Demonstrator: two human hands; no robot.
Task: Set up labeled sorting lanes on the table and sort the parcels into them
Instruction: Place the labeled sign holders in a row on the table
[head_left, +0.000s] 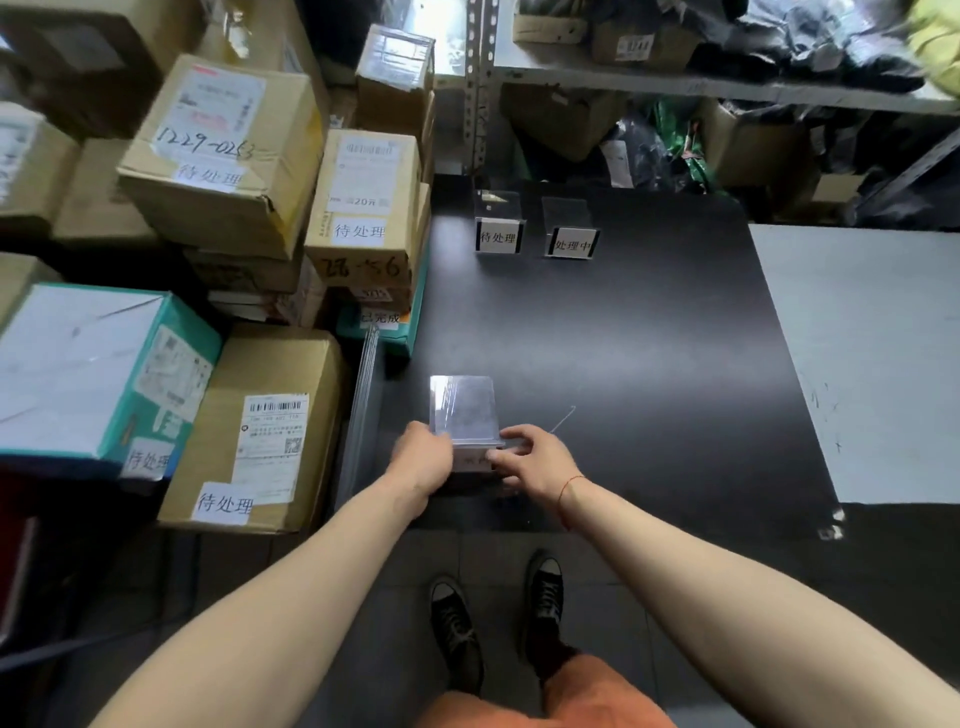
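Near the front edge of the black table (649, 332) I hold a clear acrylic sign holder (462, 405) with both hands. My left hand (422, 460) grips its left side. My right hand (535, 457) pinches its base, where a white label (475, 460) is partly hidden by my fingers. Two more labeled sign holders stand upright at the table's far edge, one on the left (497, 236) and one on the right (571, 241). Stacked cardboard parcels with handwritten white labels crowd the left side, among them a large brown box (260, 426) and a teal-and-white box (98, 369).
Thin clear rods (363, 395) lie along the table's left edge. A grey sheet (862, 358) covers the right part of the table. Metal shelving (675, 83) behind holds boxes and dark bags. My feet in dark shoes stand on tiled floor below.
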